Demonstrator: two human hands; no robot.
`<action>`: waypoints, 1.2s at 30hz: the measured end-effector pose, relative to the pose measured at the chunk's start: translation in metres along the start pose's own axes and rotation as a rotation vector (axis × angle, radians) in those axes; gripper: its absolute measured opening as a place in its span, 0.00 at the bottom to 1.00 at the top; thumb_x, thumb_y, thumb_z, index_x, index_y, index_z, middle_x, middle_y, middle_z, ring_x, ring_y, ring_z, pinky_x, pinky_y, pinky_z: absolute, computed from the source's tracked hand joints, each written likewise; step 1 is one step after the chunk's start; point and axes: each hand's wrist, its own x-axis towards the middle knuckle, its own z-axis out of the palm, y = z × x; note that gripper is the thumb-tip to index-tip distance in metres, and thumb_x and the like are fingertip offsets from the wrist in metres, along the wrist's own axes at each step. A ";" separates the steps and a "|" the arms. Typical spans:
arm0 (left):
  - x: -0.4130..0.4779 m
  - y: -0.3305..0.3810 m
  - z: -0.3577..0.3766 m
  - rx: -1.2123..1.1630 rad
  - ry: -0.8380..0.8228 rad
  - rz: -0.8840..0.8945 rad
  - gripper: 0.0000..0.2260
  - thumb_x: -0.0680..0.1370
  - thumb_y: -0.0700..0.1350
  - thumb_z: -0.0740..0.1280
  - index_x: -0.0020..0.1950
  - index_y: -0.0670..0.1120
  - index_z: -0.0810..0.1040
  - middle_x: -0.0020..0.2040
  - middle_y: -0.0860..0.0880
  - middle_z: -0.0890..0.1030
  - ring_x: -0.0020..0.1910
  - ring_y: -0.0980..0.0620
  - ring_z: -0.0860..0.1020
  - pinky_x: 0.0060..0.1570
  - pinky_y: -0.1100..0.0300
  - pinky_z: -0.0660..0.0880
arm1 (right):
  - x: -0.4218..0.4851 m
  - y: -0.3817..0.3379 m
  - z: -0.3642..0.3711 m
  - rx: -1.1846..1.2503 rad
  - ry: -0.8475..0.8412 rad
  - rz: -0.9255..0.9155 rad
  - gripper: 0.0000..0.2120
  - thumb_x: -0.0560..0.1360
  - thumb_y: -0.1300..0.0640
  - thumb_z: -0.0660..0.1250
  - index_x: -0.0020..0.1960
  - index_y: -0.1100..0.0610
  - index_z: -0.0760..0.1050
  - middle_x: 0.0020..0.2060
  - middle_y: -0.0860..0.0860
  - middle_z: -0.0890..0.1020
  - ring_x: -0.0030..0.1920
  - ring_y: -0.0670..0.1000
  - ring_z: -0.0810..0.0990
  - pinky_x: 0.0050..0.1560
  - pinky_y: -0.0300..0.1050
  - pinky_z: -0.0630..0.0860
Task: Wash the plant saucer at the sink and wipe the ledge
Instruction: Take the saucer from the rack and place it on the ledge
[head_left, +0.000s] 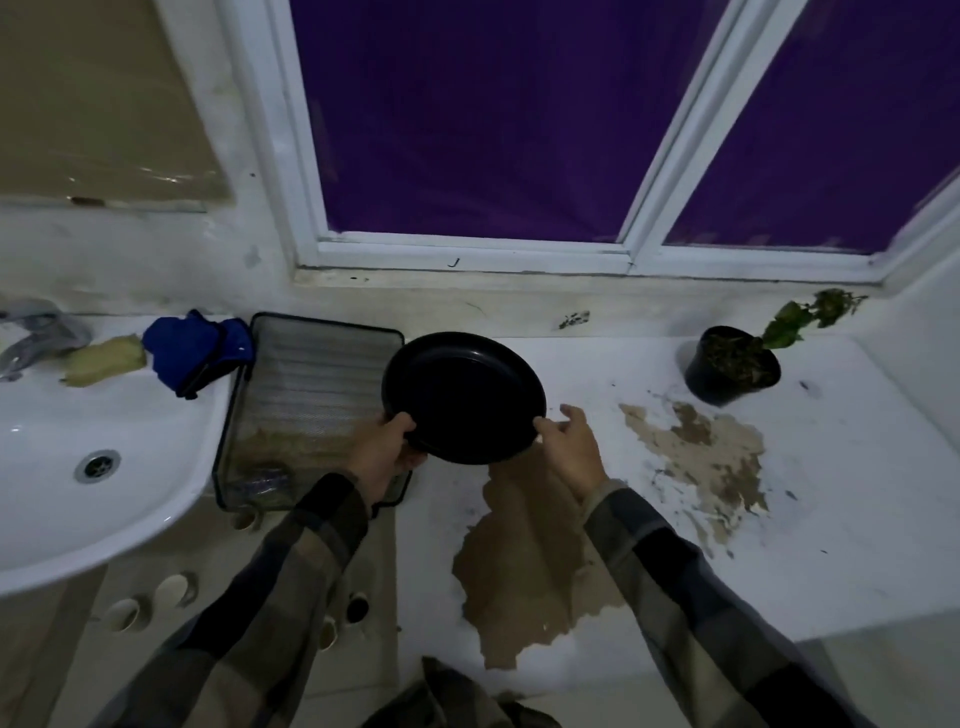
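I hold one black saucer (464, 397) above the ledge (831, 493), left hand (382, 449) and right hand (569, 447) clamped on its near rim; one sink (62, 426) left, one potted plant (732, 364) far right.

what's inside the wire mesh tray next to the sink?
In the mesh tray, brownish residue and a small bluish item lie at the near end; what it is cannot be told. The black saucer and left hand cover its right near corner.
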 end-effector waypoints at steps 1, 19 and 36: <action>0.001 -0.003 0.005 0.002 -0.015 -0.007 0.11 0.80 0.39 0.58 0.62 0.43 0.71 0.46 0.45 0.76 0.39 0.50 0.75 0.35 0.59 0.74 | 0.003 0.000 -0.005 0.059 -0.033 0.086 0.25 0.79 0.54 0.61 0.72 0.61 0.61 0.57 0.60 0.76 0.52 0.57 0.78 0.53 0.52 0.75; 0.074 -0.062 0.121 0.189 0.068 -0.150 0.09 0.80 0.41 0.60 0.60 0.42 0.73 0.45 0.46 0.78 0.41 0.50 0.76 0.41 0.60 0.75 | 0.123 0.065 -0.094 0.149 -0.140 0.265 0.10 0.72 0.73 0.61 0.52 0.69 0.75 0.36 0.60 0.76 0.38 0.58 0.74 0.40 0.50 0.74; 0.110 -0.106 0.168 0.548 0.130 -0.162 0.21 0.76 0.46 0.63 0.68 0.40 0.71 0.60 0.41 0.78 0.52 0.44 0.78 0.53 0.53 0.75 | 0.194 0.150 -0.109 -0.014 -0.300 0.324 0.11 0.71 0.65 0.65 0.52 0.58 0.72 0.47 0.57 0.80 0.40 0.56 0.78 0.39 0.44 0.76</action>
